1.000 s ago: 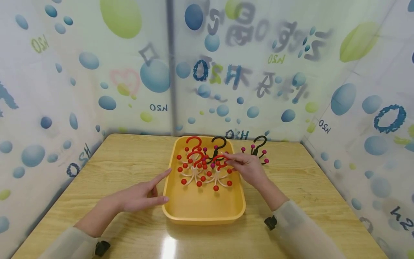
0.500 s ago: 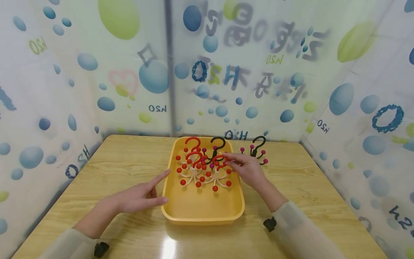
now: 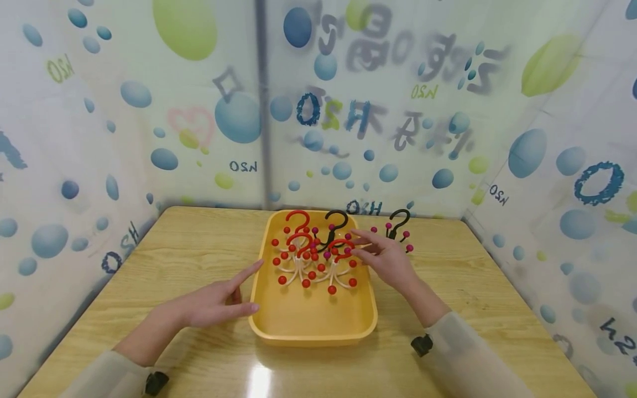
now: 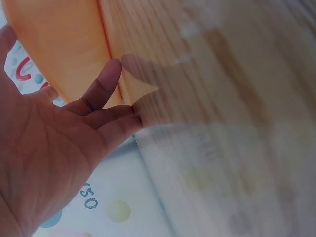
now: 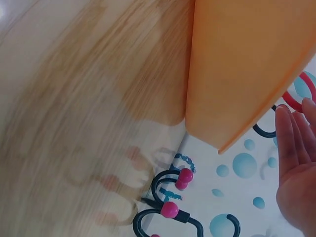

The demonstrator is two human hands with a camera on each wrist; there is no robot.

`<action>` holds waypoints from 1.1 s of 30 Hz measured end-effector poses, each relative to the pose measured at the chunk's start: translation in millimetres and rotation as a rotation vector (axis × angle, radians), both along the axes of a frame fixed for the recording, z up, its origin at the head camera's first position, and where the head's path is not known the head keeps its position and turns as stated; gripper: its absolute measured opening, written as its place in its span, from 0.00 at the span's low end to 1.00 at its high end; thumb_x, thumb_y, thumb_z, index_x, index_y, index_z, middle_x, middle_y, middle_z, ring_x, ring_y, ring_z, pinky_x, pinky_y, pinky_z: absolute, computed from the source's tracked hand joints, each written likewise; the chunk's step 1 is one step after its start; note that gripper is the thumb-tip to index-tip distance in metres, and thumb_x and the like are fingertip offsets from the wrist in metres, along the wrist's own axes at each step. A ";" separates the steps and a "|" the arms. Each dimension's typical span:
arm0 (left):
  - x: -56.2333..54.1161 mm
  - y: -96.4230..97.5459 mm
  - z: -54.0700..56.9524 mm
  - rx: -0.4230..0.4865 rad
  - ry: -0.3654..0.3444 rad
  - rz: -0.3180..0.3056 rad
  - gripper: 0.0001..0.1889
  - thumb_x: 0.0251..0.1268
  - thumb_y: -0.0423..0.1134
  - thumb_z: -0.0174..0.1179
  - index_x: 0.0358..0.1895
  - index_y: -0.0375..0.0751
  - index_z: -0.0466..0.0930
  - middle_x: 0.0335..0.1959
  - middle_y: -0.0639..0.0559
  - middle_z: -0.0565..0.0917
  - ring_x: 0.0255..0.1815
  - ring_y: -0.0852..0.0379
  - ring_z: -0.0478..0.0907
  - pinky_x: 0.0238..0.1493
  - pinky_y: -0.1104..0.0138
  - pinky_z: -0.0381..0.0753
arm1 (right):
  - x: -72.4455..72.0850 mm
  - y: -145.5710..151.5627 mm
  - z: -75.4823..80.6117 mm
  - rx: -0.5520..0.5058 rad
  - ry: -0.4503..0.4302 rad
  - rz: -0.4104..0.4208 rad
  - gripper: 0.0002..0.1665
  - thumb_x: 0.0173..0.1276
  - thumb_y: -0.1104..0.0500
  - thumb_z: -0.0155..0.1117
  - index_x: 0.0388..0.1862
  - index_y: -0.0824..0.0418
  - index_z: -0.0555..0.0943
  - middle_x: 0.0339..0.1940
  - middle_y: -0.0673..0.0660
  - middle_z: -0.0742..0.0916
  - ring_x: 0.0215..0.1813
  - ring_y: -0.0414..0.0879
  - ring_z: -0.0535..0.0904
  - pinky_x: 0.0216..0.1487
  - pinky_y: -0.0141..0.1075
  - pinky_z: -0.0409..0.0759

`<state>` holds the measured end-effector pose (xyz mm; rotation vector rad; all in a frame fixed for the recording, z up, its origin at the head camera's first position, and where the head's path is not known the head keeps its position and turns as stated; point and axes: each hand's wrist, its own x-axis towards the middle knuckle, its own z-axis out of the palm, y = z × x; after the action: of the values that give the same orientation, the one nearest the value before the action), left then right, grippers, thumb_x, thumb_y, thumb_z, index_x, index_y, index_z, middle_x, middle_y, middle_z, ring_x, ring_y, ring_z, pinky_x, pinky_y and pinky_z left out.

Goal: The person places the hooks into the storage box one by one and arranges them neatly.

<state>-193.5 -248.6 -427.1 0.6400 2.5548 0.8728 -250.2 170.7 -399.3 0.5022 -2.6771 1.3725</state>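
Note:
A yellow tray (image 3: pixel 313 320) holds several hook hangers with ball-tipped arms. Three have red hooks, pale arms and red balls: one at the back (image 3: pixel 307 219), a front left one (image 3: pixel 297 264) and a front right one (image 3: pixel 334 270). Among them stands a black hanger (image 3: pixel 332 236) with magenta balls. My right hand (image 3: pixel 390 262) is beside the front right hanger's red hook, thumb and fingertips apart. In the right wrist view its fingers look straight near the red hook (image 5: pixel 306 81). My left hand (image 3: pixel 214 304) touches the tray's left side with index finger and thumb extended.
Another black hanger (image 3: pixel 392 234) with magenta balls stands on the wooden table (image 3: pixel 478 309), behind the right hand and right of the tray. Walls of patterned sheeting (image 3: pixel 199 182) enclose the table at the back and both sides.
My right hand has loosened from the front right hanger's red hook and drawn slightly to the right, its fingertips parting. The hanger and my left hand stay in place.

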 end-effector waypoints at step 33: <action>1.5 0.1 2.2 0.000 -0.005 -0.002 0.50 0.80 0.63 0.62 0.93 0.63 0.41 0.37 0.53 0.83 0.37 0.57 0.79 0.40 0.66 0.78 | -61.9 116.7 -1.4 0.046 0.006 -0.302 0.36 0.87 0.47 0.62 0.88 0.51 0.68 0.81 0.65 0.79 0.73 0.67 0.82 0.44 0.30 0.81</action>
<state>-192.1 -248.5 -424.9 0.6394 2.5496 0.8728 -312.1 287.4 -400.8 0.0976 -2.6473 1.2234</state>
